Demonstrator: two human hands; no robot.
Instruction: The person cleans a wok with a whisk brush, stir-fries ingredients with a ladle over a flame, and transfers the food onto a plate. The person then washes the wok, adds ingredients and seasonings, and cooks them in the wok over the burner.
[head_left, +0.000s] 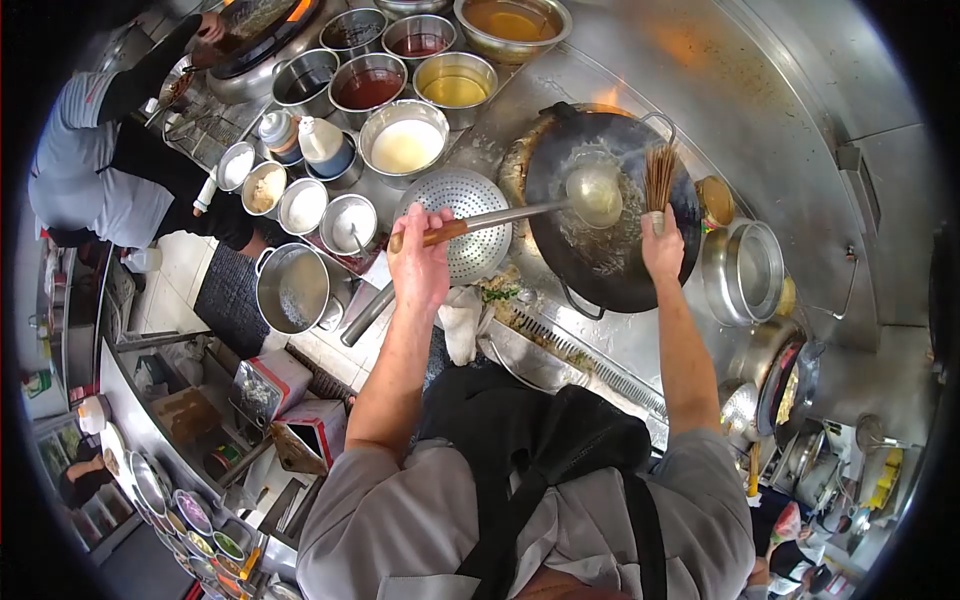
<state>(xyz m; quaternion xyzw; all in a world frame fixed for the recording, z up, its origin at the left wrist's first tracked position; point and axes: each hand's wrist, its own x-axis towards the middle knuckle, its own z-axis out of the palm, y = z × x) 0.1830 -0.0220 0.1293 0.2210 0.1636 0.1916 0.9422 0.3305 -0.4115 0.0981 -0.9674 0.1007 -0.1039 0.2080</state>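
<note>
My left hand [420, 258] is closed round the wooden handle of a ladle [595, 195], whose bowl is over the wet inside of a black wok [560, 245]. In my right hand [662, 245] is a bamboo brush [660, 180], its bristles pointing up at the wok's right side. Liquid glistens in the wok, and a flame [612, 98] shows behind its far rim. Just beyond my left hand, a perforated strainer [470, 205] lies beside the wok, with its handle reaching down to the left.
Metal bowls of sauces and liquids [403, 145] stand at the upper left, near squeeze bottles [322, 145]. A steel pot [293, 288] is left of the strainer. Stacked metal pans [745, 272] sit right of the wok. A co-worker [105, 160] stands at the far left.
</note>
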